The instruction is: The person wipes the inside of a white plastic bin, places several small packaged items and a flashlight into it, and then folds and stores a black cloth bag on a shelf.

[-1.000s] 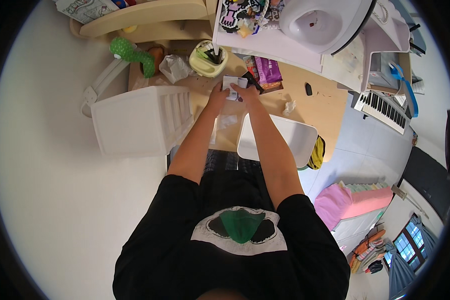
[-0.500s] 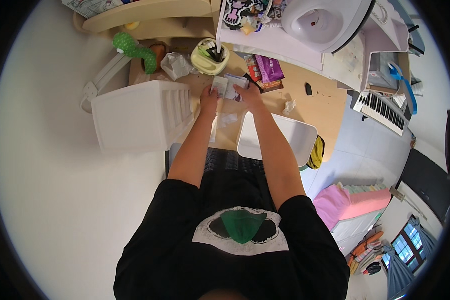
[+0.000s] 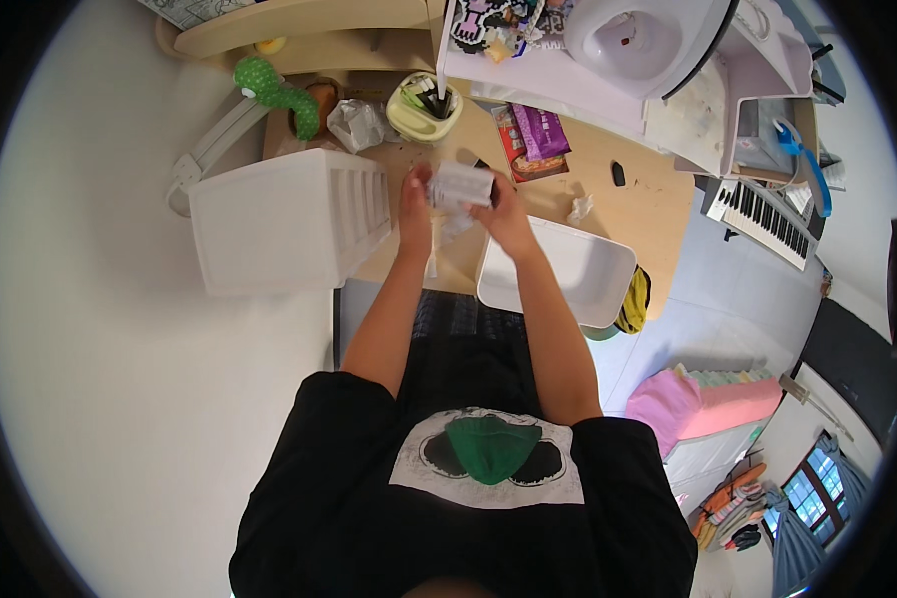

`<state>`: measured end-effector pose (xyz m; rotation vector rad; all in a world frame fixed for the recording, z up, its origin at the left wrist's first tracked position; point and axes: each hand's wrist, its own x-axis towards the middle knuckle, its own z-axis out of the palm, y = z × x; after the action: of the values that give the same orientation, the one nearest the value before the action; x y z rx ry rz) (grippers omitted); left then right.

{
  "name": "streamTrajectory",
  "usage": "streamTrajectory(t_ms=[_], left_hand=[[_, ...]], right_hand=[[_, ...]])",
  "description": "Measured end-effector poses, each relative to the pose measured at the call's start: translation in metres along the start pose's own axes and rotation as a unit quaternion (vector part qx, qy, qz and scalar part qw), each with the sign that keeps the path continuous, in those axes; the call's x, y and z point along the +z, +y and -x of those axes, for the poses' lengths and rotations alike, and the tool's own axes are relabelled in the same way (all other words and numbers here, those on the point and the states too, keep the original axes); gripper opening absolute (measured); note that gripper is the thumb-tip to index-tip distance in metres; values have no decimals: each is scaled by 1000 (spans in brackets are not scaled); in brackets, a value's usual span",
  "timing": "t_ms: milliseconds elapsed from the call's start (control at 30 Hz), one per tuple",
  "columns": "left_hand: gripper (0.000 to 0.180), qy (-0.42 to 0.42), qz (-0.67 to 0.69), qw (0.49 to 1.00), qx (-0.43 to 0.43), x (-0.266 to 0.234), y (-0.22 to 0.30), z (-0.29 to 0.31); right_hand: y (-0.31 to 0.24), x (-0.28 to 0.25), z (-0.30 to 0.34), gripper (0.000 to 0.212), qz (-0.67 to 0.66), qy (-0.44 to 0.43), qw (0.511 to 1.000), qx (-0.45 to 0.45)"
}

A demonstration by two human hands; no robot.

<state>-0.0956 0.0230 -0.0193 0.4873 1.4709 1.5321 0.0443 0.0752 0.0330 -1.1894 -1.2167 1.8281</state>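
Above the desk, a small pale grey-white box-like item (image 3: 460, 185) is smeared by motion, so its exact kind is hard to make out. My right hand (image 3: 506, 211) closes round its right end. At its left end is my left hand (image 3: 416, 207), fingers curled against it. Just below my hands, a strip of clear plastic (image 3: 456, 229) lies on the wooden desk (image 3: 636, 214). Under my right forearm stands a white open bin (image 3: 593, 274).
To the left stands a white ribbed plastic drawer box (image 3: 269, 224). Behind my hands are a pale green pen holder (image 3: 424, 108), crumpled clear plastic (image 3: 359, 125), a purple packet (image 3: 541, 133) and a red packet (image 3: 521, 154). A black mouse-shaped object (image 3: 618, 174) and crumpled tissue (image 3: 580, 207) lie right.
Two flat pieces were spread between my hands; now the pale item shows as one boxy shape, turned and tilted. My right hand has come down slightly.
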Motion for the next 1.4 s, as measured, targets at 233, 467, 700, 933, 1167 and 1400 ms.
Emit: streamTrajectory(t_ms=[233, 467, 700, 933, 1167, 1400], left_hand=[[61, -175, -52, 976, -116, -28, 34, 58], [51, -71, -57, 996, 17, -37, 27, 119], [31, -12, -17, 1000, -3, -59, -16, 163], [24, 137, 12, 985, 108, -84, -18, 192], [21, 226, 4, 942, 247, -130, -14, 120], [29, 176, -1, 962, 208, -148, -44, 89]], right_hand=[[28, 34, 83, 55, -4, 36, 998, 60], [30, 42, 127, 55, 182, -18, 983, 4], [47, 55, 171, 54, 222, -7, 975, -25], [79, 75, 170, 64, 214, -143, 954, -151], [114, 144, 99, 63, 130, -171, 950, -228], [159, 153, 57, 58, 142, -125, 949, -254]])
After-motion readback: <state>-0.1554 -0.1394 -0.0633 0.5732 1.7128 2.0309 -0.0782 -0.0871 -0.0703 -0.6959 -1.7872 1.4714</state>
